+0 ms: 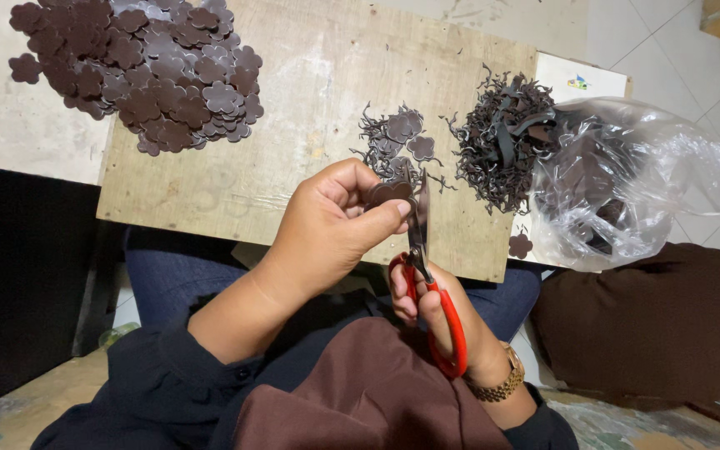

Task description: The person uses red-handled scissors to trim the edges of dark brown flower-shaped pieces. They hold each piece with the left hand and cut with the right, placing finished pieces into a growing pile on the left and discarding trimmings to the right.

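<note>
The right hand (447, 321) gripped red-handled steel scissors (423, 275), long axis near upright, blades pointing away toward the plywood board (310, 100). The left hand (331, 225) pinched a brown flower-shaped leather piece (387, 192) at the blades.

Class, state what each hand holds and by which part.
Left hand: a brown flower-shaped piece, pinched at its edge. Right hand: scissors, by their red handle loops.

Left hand (327, 229) is raised in front, forearm angling up from lower left, fingers (352, 179) curled and thumb pressed across in a tight pinch. Right hand (439, 321) sits lower and closer in, fist-like, knuckles up, fingers hooked closed, wrist bent back.
</note>
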